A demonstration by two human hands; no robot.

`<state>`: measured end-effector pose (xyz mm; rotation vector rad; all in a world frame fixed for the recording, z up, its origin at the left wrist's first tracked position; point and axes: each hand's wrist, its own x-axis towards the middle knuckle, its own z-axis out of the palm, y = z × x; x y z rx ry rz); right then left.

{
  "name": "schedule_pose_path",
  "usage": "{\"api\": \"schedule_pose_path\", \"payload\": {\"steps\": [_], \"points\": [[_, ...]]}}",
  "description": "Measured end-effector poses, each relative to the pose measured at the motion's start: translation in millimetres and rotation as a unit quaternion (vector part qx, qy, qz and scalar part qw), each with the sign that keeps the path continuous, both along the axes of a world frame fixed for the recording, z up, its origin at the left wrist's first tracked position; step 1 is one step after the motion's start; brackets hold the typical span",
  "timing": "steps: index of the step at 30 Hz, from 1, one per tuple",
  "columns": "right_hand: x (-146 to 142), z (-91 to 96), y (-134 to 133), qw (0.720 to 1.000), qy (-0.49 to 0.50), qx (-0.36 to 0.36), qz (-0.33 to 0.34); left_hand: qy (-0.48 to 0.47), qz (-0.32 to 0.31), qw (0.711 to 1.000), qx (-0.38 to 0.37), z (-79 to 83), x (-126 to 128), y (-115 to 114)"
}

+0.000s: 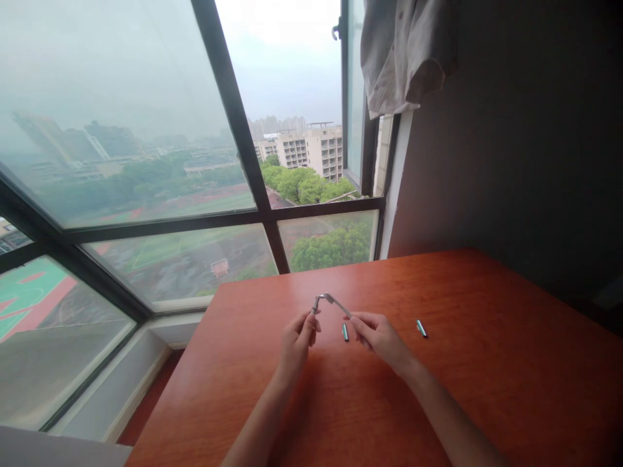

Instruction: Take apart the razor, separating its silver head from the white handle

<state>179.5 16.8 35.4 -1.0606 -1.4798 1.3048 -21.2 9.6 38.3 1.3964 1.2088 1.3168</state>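
Observation:
My left hand is closed around a slim silver razor handle, its curved neck pointing up and to the right. My right hand pinches a thin grey stick with a small broader head, which looks like a toothbrush. That head meets or nearly touches the tip of the razor handle; the exact contact is too small to tell. On the table just left of my right fingers lies a small green-and-black razor cartridge. A second razor cartridge rests farther right.
Both hands are above a reddish-brown wooden table. Large framed windows stand behind and to the left, one pane open. Grey cloth hangs at the upper right, beside a dark wall.

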Motion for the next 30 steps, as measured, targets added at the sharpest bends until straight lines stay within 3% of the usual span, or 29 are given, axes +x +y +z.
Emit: {"api": "schedule_pose_path", "payload": {"steps": [6,11,15,22,30], "points": [[2.9,-0.7,2.4,0.963,-0.146,0.197,-0.108,-0.171,-0.093,0.967,-0.164,4.8,10.8,-4.3],[5.2,-6.8,5.3,0.936,-0.203,0.260,-0.126,-0.292,-0.085,0.920,-0.247,9.5,10.7,-6.4],[7.7,-13.3,7.7,0.925,-0.229,0.272,-0.133,-0.350,-0.081,0.898,-0.255,9.5,6.0,-3.9],[8.5,-12.7,8.4,0.918,-0.232,0.292,-0.137,-0.353,-0.088,0.896,-0.254,8.4,3.2,-2.9],[8.3,-12.6,6.8,0.921,-0.221,0.294,-0.129,-0.285,-0.131,0.912,-0.264,12.9,6.0,-7.8]]}}
